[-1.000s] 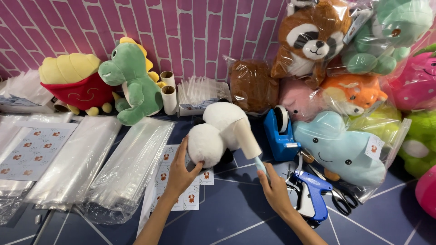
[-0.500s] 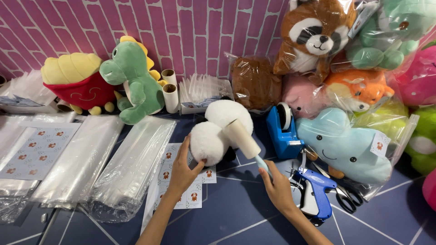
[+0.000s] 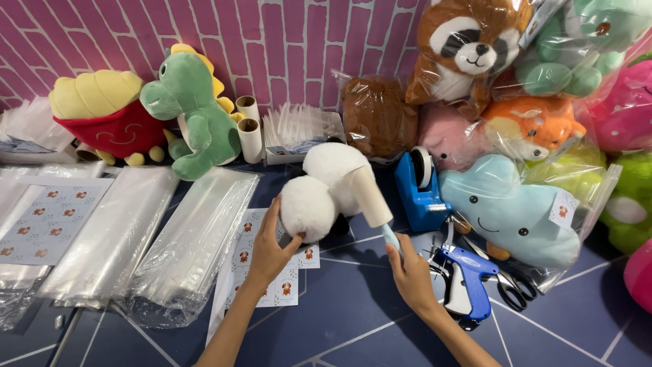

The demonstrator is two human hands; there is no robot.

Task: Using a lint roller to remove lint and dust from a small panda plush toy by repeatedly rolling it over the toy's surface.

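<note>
A white fluffy plush toy [image 3: 319, 190] lies on the dark blue table in the middle. My left hand [image 3: 269, 248] cups its round lower part from the left. My right hand [image 3: 409, 272] grips the light blue handle of a lint roller [image 3: 370, 197], whose white roll rests against the plush's right side.
Stacks of clear plastic bags [image 3: 183, 245] and sticker sheets [image 3: 47, 221] lie at left. A blue tape dispenser [image 3: 418, 190], a blue tagging gun [image 3: 468, 278] and scissors [image 3: 513, 289] sit at right. Bagged plush toys crowd the right; a green dinosaur [image 3: 193, 115] stands at the back.
The lint roller has slid a little down along the plush. Both hands stay on the same things; the view has shifted slightly.
</note>
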